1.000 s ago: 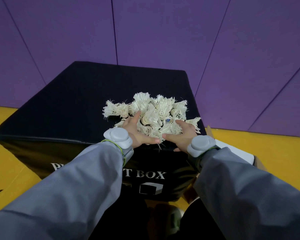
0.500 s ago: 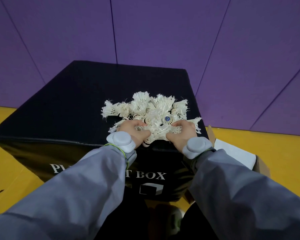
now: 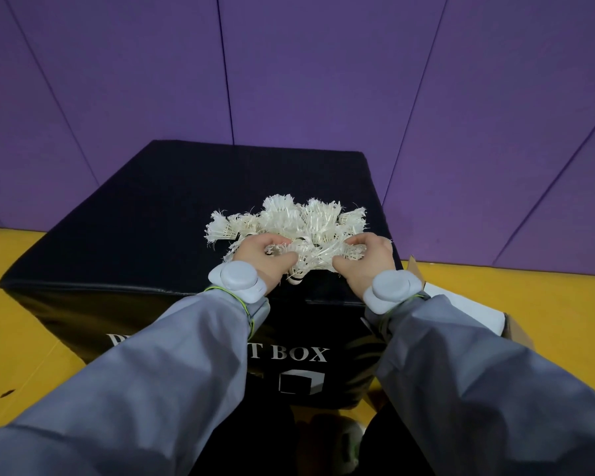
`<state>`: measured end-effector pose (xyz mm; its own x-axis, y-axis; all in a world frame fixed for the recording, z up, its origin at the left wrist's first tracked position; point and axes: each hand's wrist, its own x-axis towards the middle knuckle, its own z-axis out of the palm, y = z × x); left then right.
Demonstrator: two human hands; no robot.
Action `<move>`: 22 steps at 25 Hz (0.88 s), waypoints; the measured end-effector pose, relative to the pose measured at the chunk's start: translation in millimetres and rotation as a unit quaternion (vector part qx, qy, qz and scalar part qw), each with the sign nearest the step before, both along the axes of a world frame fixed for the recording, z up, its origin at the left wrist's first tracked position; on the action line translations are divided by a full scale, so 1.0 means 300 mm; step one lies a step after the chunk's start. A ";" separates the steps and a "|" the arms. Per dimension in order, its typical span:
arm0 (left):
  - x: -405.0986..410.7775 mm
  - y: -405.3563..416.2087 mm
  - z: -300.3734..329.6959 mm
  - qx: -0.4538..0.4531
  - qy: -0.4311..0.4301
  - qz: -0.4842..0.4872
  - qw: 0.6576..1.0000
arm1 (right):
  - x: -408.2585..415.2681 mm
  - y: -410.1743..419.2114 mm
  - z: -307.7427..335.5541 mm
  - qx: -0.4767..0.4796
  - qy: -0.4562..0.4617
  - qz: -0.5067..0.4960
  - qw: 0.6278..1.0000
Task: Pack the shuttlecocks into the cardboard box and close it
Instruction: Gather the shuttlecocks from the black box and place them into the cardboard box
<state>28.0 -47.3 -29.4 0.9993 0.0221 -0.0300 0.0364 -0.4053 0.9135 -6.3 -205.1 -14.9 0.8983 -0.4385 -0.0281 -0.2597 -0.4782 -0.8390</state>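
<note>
A heap of worn white feather shuttlecocks lies on top of a black padded box, near its front right corner. My left hand grips the near left side of the heap, its fingers curled into the feathers. My right hand grips the near right side in the same way. One cork base pokes out below, between my hands. The cardboard box stands on the floor to the right of the black box, largely hidden by my right sleeve; a white sheet shows inside it.
The black box bears white lettering ending in "BOX" on its front face. Yellow floor lies on both sides. A purple padded wall rises close behind. Both my wrists wear grey round bands.
My hands went from flat and spread at the heap's near edge to curled tight around a bunch of shuttlecocks. The heap's near part has been gathered between them.
</note>
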 end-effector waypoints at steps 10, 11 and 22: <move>0.017 -0.043 0.086 -0.014 -0.069 -0.007 0.997 | 0.004 -0.038 0.078 0.008 -0.050 -0.013 0.999; 0.022 -0.046 0.095 -0.011 -0.075 -0.009 0.997 | 0.008 -0.041 0.085 0.008 -0.053 -0.013 0.998; 0.066 -0.097 0.110 0.011 -0.103 -0.012 0.995 | 0.050 -0.096 0.104 -0.004 -0.052 -0.022 0.998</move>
